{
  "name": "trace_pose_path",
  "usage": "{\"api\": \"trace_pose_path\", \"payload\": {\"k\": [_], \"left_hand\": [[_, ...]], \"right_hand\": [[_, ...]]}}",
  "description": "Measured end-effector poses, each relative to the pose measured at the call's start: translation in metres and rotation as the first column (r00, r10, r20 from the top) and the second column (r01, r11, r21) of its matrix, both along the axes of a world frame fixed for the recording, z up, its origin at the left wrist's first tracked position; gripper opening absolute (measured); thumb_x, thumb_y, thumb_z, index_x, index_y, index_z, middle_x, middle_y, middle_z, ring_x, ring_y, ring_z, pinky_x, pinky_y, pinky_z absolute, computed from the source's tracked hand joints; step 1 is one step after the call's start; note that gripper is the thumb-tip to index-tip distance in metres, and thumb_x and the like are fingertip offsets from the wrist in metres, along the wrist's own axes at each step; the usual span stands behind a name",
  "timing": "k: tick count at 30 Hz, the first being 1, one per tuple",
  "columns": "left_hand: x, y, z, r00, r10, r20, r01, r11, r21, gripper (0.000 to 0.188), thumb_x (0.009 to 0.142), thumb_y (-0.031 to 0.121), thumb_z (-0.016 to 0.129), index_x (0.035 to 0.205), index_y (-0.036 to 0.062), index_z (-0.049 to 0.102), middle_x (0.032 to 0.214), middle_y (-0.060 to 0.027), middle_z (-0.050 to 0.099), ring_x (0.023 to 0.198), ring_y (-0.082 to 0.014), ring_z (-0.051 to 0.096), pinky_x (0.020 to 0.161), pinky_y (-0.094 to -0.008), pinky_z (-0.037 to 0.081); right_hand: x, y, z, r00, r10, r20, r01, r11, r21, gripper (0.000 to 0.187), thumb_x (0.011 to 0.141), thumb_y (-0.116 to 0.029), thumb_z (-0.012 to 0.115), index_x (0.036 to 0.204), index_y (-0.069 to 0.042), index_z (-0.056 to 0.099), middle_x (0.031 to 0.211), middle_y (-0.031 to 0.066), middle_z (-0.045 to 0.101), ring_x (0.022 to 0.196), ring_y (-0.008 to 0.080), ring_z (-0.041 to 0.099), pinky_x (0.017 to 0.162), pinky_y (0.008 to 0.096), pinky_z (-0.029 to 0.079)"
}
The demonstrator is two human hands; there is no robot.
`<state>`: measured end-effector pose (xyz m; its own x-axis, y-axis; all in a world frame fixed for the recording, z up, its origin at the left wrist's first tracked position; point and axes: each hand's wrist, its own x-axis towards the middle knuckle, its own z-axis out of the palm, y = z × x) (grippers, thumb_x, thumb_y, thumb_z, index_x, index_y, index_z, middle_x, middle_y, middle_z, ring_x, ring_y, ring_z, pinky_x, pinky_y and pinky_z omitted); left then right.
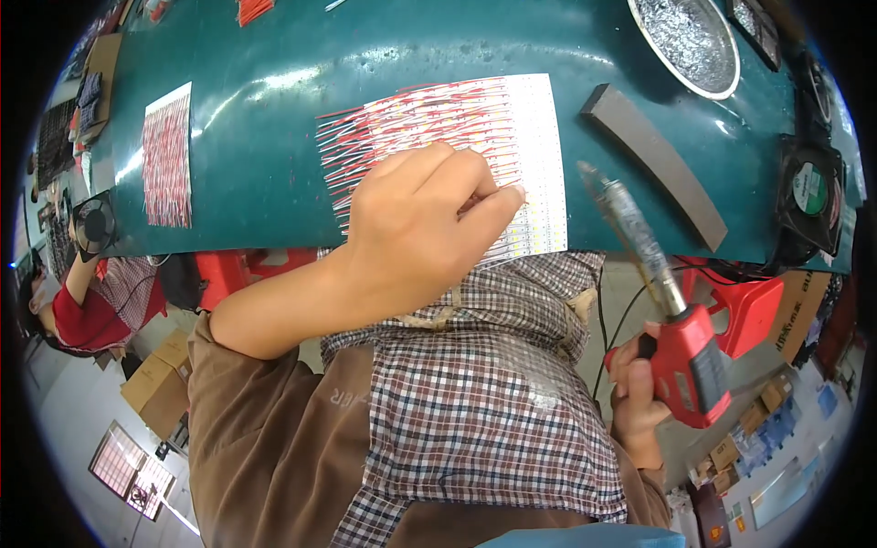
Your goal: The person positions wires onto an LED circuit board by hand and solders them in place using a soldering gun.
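Note:
A white panel of LED circuit strips (539, 119) lies near the table's front edge, with many red and white wires (411, 117) spread over its left part and past its left edge. My left hand (420, 205) rests over the panel with its fingers curled and thumb and forefinger pressed together near the bare white strips. What sits in that pinch is too small or hidden to make out. To the right, my right hand (635, 388) grips a red and black soldering gun (690, 361). Its metal barrel points up and away, the tip above the table and apart from the panel.
A dark curved bar (653, 164) lies right of the panel. Behind it stands a round pan (690, 41) with silvery contents. A small fan (810, 187) is at the right edge. Another wired panel (167, 160) lies left, near a co-worker in red (82, 310).

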<state>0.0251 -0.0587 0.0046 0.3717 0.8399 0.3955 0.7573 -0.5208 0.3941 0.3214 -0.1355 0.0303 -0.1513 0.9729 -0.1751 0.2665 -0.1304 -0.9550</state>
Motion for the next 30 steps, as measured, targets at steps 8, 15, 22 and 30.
{"api": "trace_pose_path", "payload": {"k": [8,15,22,30], "left_hand": [[0.001,0.002,-0.005,1.0,0.0,-0.014,0.0,1.0,0.008,0.037,0.061,0.002,0.074,0.097,0.0102,0.073,0.069,0.0005,0.053,0.06,-0.016,0.054,0.051,-0.0299,0.04],[0.0,0.002,-0.006,1.0,0.017,-0.022,-0.016,0.999,0.032,0.035,0.059,0.002,0.076,0.093,0.0102,0.073,0.068,0.001,0.053,0.06,-0.0159,0.054,0.051,-0.0295,0.04],[0.001,0.0,-0.01,0.999,0.034,-0.019,-0.032,0.997,0.064,0.035,0.059,0.002,0.076,0.093,0.0103,0.074,0.068,0.0017,0.052,0.059,-0.0149,0.053,0.05,-0.0286,0.04],[0.003,0.0,-0.012,0.999,0.033,-0.016,-0.031,0.995,0.095,0.035,0.058,0.001,0.075,0.093,0.0095,0.074,0.067,0.0008,0.049,0.058,-0.0146,0.052,0.048,-0.0276,0.039]], "right_hand": [[0.007,-0.021,-0.009,0.994,0.083,0.071,-0.072,0.988,-0.139,0.027,0.093,-0.013,0.059,0.112,0.004,0.051,0.077,0.0056,0.053,0.058,0.0106,0.045,0.053,0.026,0.038],[-0.003,-0.009,-0.005,0.995,0.098,0.023,-0.089,0.967,-0.24,0.014,0.093,-0.011,0.058,0.092,0.001,0.052,0.075,0.006,0.048,0.057,0.0113,0.042,0.051,0.0264,0.034],[-0.003,-0.01,-0.004,0.996,0.091,0.008,-0.086,0.968,-0.236,0.013,0.091,-0.01,0.058,0.09,0.0,0.051,0.076,0.0064,0.048,0.057,0.0123,0.041,0.051,0.0266,0.033],[-0.004,-0.009,-0.006,0.994,0.104,0.042,-0.091,0.967,-0.238,0.015,0.091,-0.012,0.06,0.092,0.0,0.052,0.079,0.0076,0.052,0.063,0.0127,0.045,0.054,0.0265,0.035]]}}
